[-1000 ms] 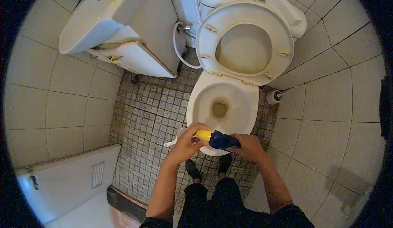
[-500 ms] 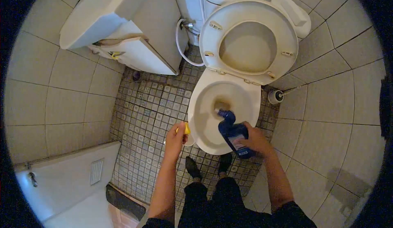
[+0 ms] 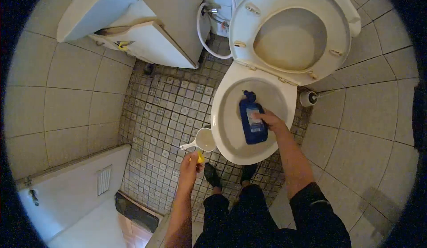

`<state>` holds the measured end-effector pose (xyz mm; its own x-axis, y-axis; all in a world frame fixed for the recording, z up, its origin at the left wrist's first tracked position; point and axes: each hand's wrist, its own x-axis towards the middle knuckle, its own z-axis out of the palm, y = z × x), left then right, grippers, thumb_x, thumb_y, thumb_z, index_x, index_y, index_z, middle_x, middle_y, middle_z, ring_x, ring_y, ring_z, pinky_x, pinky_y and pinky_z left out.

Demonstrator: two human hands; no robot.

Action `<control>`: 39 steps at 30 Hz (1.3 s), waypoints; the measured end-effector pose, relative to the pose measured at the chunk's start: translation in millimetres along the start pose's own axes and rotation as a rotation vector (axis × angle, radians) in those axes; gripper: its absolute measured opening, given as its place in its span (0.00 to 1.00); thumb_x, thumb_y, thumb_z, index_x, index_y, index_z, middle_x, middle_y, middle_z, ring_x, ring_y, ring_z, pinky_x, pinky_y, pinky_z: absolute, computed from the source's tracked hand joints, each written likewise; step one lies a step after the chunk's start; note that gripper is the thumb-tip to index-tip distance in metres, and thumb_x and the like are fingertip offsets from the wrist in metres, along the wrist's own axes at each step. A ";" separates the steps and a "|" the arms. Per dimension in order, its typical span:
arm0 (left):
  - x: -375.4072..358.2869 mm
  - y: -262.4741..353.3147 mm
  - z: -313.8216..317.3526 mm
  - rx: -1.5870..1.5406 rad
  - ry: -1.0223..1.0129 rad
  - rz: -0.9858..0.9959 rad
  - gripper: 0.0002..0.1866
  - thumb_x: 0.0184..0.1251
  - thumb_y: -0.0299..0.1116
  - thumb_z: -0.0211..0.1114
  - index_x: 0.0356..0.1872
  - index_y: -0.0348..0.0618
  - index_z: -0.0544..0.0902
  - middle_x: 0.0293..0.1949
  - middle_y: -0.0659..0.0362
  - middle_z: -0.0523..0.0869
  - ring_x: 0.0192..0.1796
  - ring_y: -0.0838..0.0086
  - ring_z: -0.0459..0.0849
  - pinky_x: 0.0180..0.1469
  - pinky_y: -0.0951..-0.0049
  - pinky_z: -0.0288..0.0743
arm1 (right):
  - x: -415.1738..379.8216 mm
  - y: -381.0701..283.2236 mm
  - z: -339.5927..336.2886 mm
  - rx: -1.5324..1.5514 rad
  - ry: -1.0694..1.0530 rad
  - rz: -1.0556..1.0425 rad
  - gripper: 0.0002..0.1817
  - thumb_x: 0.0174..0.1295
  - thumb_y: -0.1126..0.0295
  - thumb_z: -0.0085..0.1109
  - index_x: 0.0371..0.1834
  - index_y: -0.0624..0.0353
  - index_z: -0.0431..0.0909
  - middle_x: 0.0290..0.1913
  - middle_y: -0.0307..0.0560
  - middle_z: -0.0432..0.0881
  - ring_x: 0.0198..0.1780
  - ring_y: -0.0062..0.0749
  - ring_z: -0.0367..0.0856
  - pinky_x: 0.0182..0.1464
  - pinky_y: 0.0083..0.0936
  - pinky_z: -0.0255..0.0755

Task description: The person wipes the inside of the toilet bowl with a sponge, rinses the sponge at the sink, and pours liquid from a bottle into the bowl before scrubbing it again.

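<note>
Right hand [image 3: 270,120] is gripping blue bottle [image 3: 252,120] over toilet bowl [image 3: 222,128]; left hand [image 3: 190,167] is pinching yellow cap [image 3: 200,157].

The blue bottle [image 3: 252,119] hides the bowl's drain (its label seems too small to read).

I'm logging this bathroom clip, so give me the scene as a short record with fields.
Left hand: holds yellow cap
Right hand: grips blue bottle, nozzle pointing into toilet bowl
Toilet seat: raised
Beside bowl: white scoop on mosaic floor
Right of bowl: toilet brush holder
</note>
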<state>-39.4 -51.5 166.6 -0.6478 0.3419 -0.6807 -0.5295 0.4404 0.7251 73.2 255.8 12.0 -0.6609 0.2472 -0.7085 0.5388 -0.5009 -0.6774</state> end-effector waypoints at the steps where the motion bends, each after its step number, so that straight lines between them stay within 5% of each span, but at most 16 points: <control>1: -1.1 -1.0 -3.8 -0.020 0.009 -0.022 0.16 0.64 0.44 0.50 0.29 0.41 0.73 0.20 0.64 0.73 0.20 0.83 0.68 0.22 0.82 0.60 | 11.2 1.8 1.5 0.113 0.014 0.032 0.31 0.45 0.63 0.65 0.54 0.58 0.64 0.41 0.45 0.78 0.37 0.31 0.78 0.41 0.27 0.73; 4: -3.6 -5.7 -14.1 0.006 0.070 -0.010 0.15 0.64 0.44 0.49 0.29 0.42 0.73 0.21 0.64 0.73 0.21 0.84 0.69 0.23 0.83 0.60 | 40.6 -0.1 6.0 0.314 -0.076 0.105 0.36 0.44 0.63 0.65 0.58 0.55 0.59 0.42 0.44 0.77 0.36 0.33 0.78 0.40 0.29 0.74; 6: 0.1 -19.3 -24.0 -0.004 0.054 -0.023 0.16 0.63 0.46 0.50 0.30 0.42 0.73 0.21 0.64 0.73 0.21 0.82 0.69 0.23 0.82 0.61 | 67.7 17.9 8.0 0.329 0.039 -0.085 0.32 0.45 0.63 0.64 0.55 0.54 0.63 0.41 0.44 0.77 0.36 0.32 0.78 0.39 0.30 0.74; 14: -3.5 -40.9 -30.8 0.018 0.071 -0.119 0.18 0.64 0.47 0.48 0.30 0.42 0.74 0.21 0.64 0.74 0.22 0.82 0.69 0.25 0.82 0.62 | 43.9 -11.1 28.2 0.284 -0.123 0.012 0.31 0.50 0.65 0.60 0.58 0.55 0.59 0.46 0.44 0.74 0.41 0.27 0.76 0.42 0.26 0.73; 16: -2.6 -53.6 -31.5 0.016 0.049 -0.108 0.19 0.64 0.48 0.48 0.29 0.42 0.74 0.21 0.64 0.74 0.22 0.82 0.68 0.25 0.82 0.62 | 41.3 -14.0 27.9 -0.075 -0.186 0.072 0.32 0.48 0.64 0.62 0.57 0.55 0.60 0.45 0.44 0.75 0.41 0.27 0.76 0.42 0.24 0.72; 22: -3.5 -49.2 -19.0 0.008 0.007 -0.089 0.19 0.64 0.48 0.48 0.29 0.41 0.74 0.21 0.64 0.73 0.22 0.83 0.68 0.25 0.82 0.61 | 34.1 -8.2 38.5 -0.508 -0.486 0.159 0.35 0.43 0.61 0.66 0.55 0.57 0.62 0.45 0.46 0.75 0.41 0.28 0.75 0.43 0.24 0.72; 30: -7.0 -46.2 -14.6 0.030 -0.016 -0.060 0.17 0.65 0.46 0.48 0.29 0.42 0.73 0.20 0.64 0.73 0.21 0.83 0.67 0.24 0.82 0.60 | 19.5 -8.4 36.7 -0.819 -1.000 0.492 0.34 0.41 0.60 0.65 0.53 0.56 0.64 0.43 0.47 0.75 0.39 0.29 0.76 0.39 0.30 0.73; 34: -10.8 -53.0 -11.4 0.000 0.016 -0.053 0.17 0.65 0.46 0.48 0.28 0.42 0.73 0.20 0.64 0.72 0.21 0.83 0.67 0.24 0.82 0.60 | 21.8 -9.6 37.1 -0.878 -1.042 0.552 0.29 0.41 0.59 0.66 0.48 0.52 0.69 0.41 0.45 0.78 0.37 0.34 0.77 0.38 0.30 0.73; 36: -14.3 -51.2 -11.7 0.031 0.022 -0.048 0.17 0.65 0.46 0.48 0.28 0.41 0.73 0.20 0.64 0.72 0.21 0.83 0.68 0.24 0.82 0.60 | 34.4 -8.9 43.7 -1.045 -1.299 0.692 0.34 0.40 0.62 0.66 0.53 0.56 0.64 0.44 0.47 0.75 0.38 0.33 0.76 0.40 0.31 0.72; 39: -17.7 -56.3 -15.1 0.033 0.022 -0.075 0.17 0.65 0.45 0.48 0.29 0.41 0.73 0.20 0.64 0.73 0.21 0.83 0.68 0.24 0.82 0.60 | 38.6 -14.8 51.4 -1.487 -1.316 0.553 0.36 0.39 0.62 0.66 0.55 0.59 0.63 0.44 0.47 0.76 0.38 0.37 0.77 0.42 0.34 0.71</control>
<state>-6.4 -94.9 139.4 -0.6189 0.2892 -0.7303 -0.5586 0.4915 0.6681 12.8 230.1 4.8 0.1525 -0.6161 -0.7727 0.2423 0.7813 -0.5752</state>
